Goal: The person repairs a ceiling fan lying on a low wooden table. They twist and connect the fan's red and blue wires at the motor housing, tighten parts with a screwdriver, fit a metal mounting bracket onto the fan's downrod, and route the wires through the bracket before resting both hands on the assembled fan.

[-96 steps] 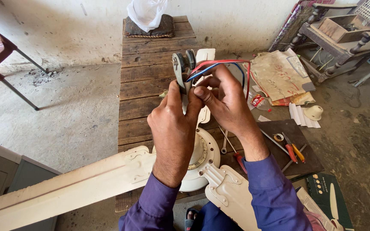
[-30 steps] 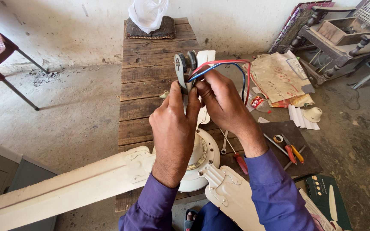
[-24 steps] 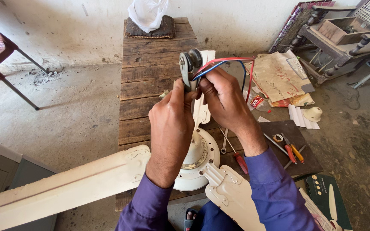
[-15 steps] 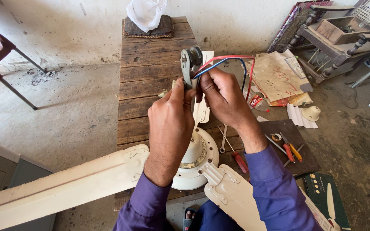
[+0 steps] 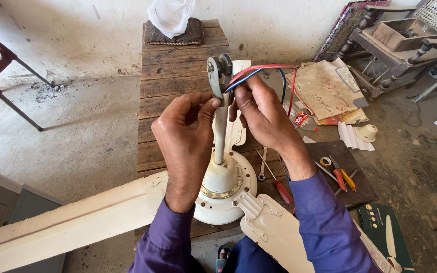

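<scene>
While your left hand (image 5: 188,136) pinches the cream downrod (image 5: 220,131) of the ceiling fan (image 5: 226,189) standing on the wooden desk (image 5: 178,71), your right hand (image 5: 261,114) closes its fingertips on the red and blue wires (image 5: 259,71) at the rod's top. Right of you on the floor lies a green box (image 5: 380,232); farther off, tan printed paper (image 5: 324,88).

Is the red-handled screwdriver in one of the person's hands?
No, the red-handled screwdriver lies on the wooden table, while the left hand and right hand hold the fan rod.
</scene>
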